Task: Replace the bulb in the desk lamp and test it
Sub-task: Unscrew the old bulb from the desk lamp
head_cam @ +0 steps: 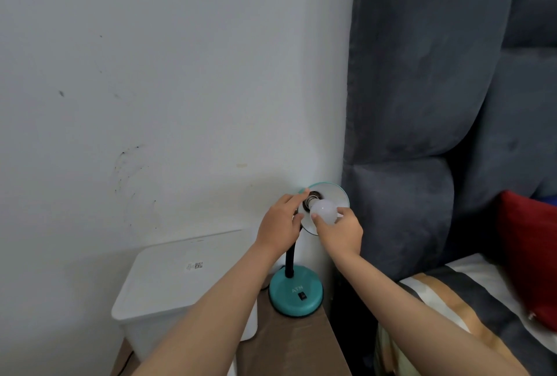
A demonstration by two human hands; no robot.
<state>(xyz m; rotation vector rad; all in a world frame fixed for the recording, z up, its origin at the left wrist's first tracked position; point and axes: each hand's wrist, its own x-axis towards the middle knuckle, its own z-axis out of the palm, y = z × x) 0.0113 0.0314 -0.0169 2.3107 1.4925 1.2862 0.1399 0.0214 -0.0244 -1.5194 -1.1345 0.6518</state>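
A teal desk lamp stands on a wooden side table, with its round base carrying a black switch and a black flexible neck. The shade is tipped toward me, white inside. A white bulb sits at the dark socket in the shade's middle. My right hand has its fingertips closed around the bulb's globe. My left hand grips the shade's left rim, with one finger reaching to the socket. The bulb is unlit.
A white lidded plastic box sits left of the lamp on the wooden table. A white wall lies behind. A grey padded headboard and a bed with striped bedding and a red pillow are to the right.
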